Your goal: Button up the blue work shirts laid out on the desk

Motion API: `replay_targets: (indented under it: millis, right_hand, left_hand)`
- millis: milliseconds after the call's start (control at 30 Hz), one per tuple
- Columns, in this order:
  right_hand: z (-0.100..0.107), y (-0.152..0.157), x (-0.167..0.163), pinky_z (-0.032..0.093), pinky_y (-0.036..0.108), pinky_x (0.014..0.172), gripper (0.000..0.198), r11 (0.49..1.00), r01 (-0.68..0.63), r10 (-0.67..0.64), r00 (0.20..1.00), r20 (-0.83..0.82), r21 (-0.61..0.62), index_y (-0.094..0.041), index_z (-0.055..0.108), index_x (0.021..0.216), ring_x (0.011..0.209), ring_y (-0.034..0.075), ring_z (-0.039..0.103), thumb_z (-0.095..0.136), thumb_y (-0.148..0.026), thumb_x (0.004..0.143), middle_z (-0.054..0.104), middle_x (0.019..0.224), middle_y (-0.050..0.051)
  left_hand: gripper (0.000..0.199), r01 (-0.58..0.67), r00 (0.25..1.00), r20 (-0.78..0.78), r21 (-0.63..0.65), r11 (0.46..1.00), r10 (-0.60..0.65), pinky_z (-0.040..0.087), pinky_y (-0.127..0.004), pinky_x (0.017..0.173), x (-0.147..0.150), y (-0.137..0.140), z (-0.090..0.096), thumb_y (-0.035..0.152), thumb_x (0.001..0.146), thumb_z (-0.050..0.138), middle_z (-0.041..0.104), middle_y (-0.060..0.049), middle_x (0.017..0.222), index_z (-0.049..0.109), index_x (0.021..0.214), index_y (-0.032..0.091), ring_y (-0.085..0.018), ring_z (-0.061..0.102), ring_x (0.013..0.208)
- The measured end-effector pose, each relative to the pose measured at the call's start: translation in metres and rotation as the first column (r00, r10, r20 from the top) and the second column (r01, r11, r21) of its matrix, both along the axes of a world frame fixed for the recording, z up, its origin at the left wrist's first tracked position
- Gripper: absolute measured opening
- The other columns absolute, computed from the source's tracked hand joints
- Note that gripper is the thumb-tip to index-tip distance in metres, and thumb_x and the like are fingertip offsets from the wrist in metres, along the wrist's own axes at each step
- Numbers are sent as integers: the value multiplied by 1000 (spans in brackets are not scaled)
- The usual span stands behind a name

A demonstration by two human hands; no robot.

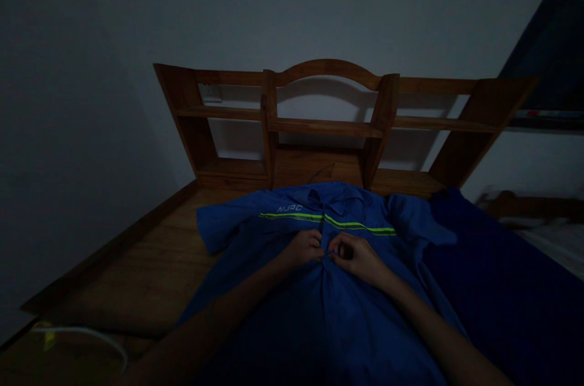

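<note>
A blue short-sleeved shirt (283, 313) lies spread out face up, its collar toward the shelf unit. A bright yellow-green stripe crosses its chest, with pale lettering above it on the left. My left hand (306, 248) is closed on the front edge of the shirt, just below the stripe. Close beside it, my right hand (358, 257) pinches the same front opening between thumb and fingers. The cloth is drawn up into creases where the fingers meet. Any button there is too dark and small to make out.
Behind the collar stands a wooden shelf unit (326, 126) against a pale wall. Wooden boards (137, 252) show on the left, with a pale cable (98, 332) near the front. Dark blue cloth (497, 289) lies to the right. A socket (212, 93) shows behind the shelves.
</note>
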State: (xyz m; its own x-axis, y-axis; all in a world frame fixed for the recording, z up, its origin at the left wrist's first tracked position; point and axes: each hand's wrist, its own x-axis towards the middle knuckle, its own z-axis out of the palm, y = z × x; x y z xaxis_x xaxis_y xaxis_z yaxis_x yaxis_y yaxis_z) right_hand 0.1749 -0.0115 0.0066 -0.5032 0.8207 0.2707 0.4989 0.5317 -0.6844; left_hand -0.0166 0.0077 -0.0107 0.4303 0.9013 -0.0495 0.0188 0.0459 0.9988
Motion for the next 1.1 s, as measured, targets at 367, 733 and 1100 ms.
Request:
replay_targets:
  millis: [367,733,1100]
  right_hand:
    - [2,2,6,40,20,56,17,1000,-1,1,1000,-3,-5,-21,59,93,63,9,54,63,-25,78,60,78,-2]
    - [-3,7,10,42,23,61,22,995,-3,-3,998,-59,-100,-20,62,95,68,11,55,66,-34,78,63,85,1]
    - [-7,5,10,37,20,55,22,989,-19,1,992,-126,-144,-19,51,95,63,9,51,62,-31,80,55,77,-2]
  left_hand:
    - [26,-93,994,-56,54,994,96,38,-21,50,1,0,-1,16,53,69,58,3,56,56,75,14,-11,54,50]
    - [33,-123,991,-54,-27,992,121,43,-23,55,0,-4,6,20,56,73,61,2,58,57,84,14,-11,57,51]
    - [30,-87,973,-179,304,949,147,35,-20,55,-1,-2,10,24,62,72,65,1,66,63,89,14,-10,53,57]
